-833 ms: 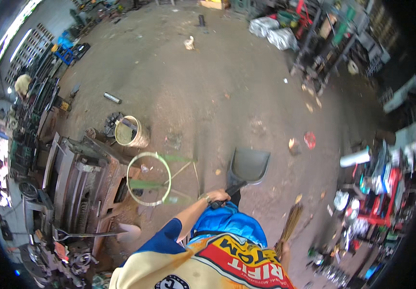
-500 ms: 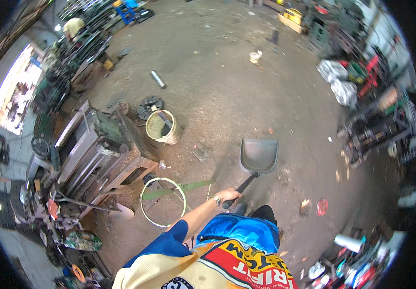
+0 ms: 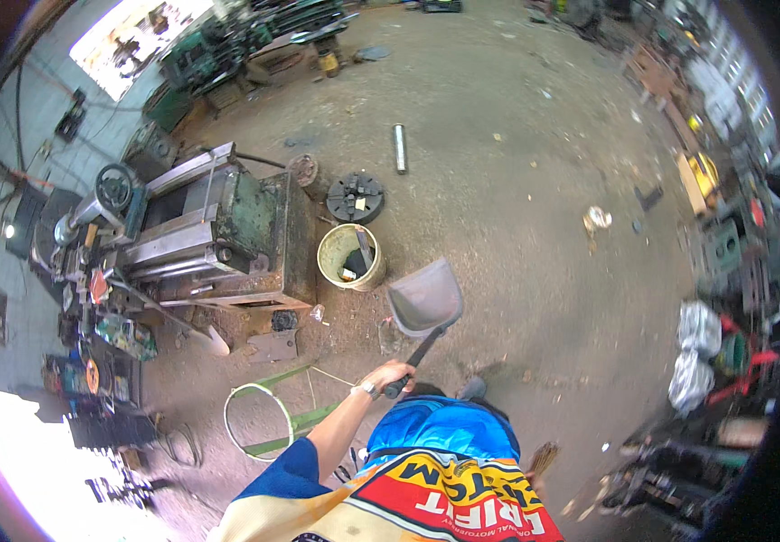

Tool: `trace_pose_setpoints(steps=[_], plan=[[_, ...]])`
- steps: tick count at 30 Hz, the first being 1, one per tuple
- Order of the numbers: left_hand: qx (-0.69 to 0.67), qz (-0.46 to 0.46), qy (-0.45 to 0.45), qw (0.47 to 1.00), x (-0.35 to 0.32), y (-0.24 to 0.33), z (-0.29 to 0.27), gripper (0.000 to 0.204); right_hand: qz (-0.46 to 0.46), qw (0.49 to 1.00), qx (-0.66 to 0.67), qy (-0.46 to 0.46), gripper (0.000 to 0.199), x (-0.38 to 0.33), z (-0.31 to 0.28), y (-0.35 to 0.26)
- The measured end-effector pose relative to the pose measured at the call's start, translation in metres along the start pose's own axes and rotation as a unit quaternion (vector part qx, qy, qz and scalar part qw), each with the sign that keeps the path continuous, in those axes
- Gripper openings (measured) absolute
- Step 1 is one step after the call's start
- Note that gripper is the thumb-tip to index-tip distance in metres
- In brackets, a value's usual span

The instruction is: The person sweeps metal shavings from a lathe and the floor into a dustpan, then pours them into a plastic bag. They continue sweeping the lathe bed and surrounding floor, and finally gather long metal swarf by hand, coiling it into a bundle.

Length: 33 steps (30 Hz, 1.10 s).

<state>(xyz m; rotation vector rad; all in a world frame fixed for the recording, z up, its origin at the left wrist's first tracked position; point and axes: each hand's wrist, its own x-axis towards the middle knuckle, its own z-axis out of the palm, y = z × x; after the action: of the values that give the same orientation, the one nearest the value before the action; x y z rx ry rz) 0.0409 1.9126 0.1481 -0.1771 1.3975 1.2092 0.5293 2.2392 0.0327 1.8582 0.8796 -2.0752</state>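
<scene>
My left hand (image 3: 386,375), with a watch on its wrist, is closed round the black handle of a grey dustpan (image 3: 426,296). The pan is held out ahead of me, just right of a cream bucket (image 3: 327,263) with a few things inside. At my right side, past the shirt's edge, a small part of my right hand (image 3: 535,485) shows. A brown, bristly brush (image 3: 544,458) sticks out from it; the fingers are mostly hidden.
A worn metal machine (image 3: 254,235) stands left, with a round dark chuck (image 3: 355,197) beside it. A metal cylinder (image 3: 400,149) lies farther off. A green frame with a pale hoop (image 3: 229,425) is near my left arm. Silver bags (image 3: 699,330) and scrap line the right.
My view has turned left, so the machine and bucket sit farther right in it. The dustpan has swung left toward the bucket and tilted. The brown brush has come into view at my right side.
</scene>
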Motion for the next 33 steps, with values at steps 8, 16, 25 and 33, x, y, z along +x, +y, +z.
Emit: trace_pose_setpoints(steps=[8,16,25,33], plan=[[-0.154,-0.001,0.181,0.971,0.050,0.110,-0.050,0.019,-0.092,0.977,-0.183,0.054,0.025,0.110,0.111,-0.444],[-0.110,0.038,0.203,0.972,0.190,0.295,-0.159,0.024,-0.210,0.951,-0.228,0.018,0.023,0.150,0.344,-0.635],[-0.365,0.103,0.130,0.916,0.273,0.495,-0.258,0.018,-0.128,0.850,-0.512,-0.001,0.032,0.303,0.507,-0.753],[-0.285,0.098,0.241,0.923,0.347,0.687,-0.379,0.019,-0.075,0.845,-0.526,-0.062,0.033,0.350,0.762,-0.988]])
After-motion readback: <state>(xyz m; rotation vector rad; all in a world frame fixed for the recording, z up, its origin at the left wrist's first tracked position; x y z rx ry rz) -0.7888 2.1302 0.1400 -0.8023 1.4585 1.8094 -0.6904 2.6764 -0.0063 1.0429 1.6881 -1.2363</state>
